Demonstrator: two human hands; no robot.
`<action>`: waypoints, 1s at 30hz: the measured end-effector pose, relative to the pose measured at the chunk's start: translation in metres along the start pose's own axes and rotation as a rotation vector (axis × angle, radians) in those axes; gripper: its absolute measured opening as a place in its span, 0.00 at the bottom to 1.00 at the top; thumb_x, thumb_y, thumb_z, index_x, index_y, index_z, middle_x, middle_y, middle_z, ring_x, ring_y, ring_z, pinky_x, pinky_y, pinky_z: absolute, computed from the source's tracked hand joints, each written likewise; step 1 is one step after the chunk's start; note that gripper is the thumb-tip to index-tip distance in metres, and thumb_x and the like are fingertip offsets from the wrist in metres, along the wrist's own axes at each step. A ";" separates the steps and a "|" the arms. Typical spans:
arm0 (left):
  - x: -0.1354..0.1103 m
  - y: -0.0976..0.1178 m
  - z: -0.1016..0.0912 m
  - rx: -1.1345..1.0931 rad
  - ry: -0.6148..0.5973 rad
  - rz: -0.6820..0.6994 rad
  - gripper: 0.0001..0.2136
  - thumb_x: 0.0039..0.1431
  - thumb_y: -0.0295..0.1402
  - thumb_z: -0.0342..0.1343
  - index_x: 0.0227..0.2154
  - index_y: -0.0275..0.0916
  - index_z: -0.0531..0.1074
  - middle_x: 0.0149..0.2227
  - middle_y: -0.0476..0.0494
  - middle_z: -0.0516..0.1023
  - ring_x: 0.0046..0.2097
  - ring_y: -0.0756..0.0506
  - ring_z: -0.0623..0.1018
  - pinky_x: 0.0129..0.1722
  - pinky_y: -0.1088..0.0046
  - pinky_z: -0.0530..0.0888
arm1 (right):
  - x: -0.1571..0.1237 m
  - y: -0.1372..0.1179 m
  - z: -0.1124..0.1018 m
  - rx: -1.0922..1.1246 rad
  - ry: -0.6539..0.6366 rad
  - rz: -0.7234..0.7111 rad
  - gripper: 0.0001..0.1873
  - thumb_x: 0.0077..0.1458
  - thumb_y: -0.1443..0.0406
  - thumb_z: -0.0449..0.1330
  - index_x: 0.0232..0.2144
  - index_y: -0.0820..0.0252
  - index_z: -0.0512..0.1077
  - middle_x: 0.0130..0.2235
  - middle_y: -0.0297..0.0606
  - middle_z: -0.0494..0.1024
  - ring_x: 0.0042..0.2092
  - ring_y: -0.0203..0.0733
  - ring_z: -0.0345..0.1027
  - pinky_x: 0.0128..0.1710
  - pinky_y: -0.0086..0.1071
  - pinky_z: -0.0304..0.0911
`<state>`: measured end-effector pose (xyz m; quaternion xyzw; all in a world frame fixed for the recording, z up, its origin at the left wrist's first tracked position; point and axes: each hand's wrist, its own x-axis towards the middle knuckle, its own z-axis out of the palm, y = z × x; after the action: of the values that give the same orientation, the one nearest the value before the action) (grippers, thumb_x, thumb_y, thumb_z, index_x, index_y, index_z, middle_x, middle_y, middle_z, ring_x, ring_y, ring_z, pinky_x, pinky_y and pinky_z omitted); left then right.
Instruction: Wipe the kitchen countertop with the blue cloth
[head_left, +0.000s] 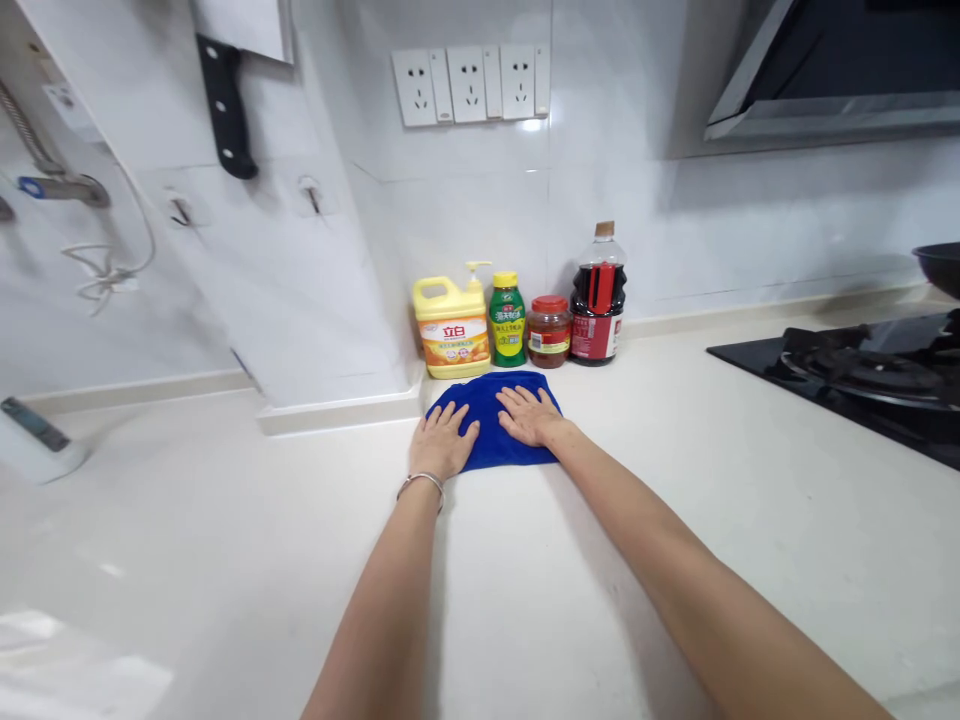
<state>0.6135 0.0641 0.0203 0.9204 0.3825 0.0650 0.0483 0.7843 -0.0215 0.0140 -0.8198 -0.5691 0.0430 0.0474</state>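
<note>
Now the blue cloth (487, 437) is held flat against the white tabletop (499, 570), its left side covered by the left hand (442, 440), its right by the right hand (529, 413). Each grip is opened out, palm down! Close behind, a yellow detergent jug (454, 340), green sauce bottle (508, 325), red-lidded jar (549, 335) and dark-filled bottle (596, 337) are lined up.

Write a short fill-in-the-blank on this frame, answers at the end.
1. The left hand and right hand rest on a cloth coloured ____.
2. Of the two hands, the ____ one has a bracelet at its wrist.
3. The green bottle has a cap coloured ____.
4. Between that bottle and the dark-liquid bottle stands a ____.

Missing: blue; left; yellow; jar.
</note>
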 end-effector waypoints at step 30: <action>-0.173 -0.057 -0.024 0.029 0.026 -0.100 0.31 0.68 0.51 0.35 0.70 0.46 0.54 0.72 0.47 0.49 0.72 0.40 0.50 0.70 0.55 0.49 | -0.125 -0.121 0.017 0.069 0.021 -0.171 0.36 0.67 0.53 0.35 0.72 0.60 0.46 0.74 0.33 0.43 0.73 0.47 0.32 0.70 0.55 0.28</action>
<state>0.4491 -0.0174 0.0216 0.8998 0.4296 0.0688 0.0330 0.6263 -0.0965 0.0140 -0.7665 -0.6346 0.0498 0.0849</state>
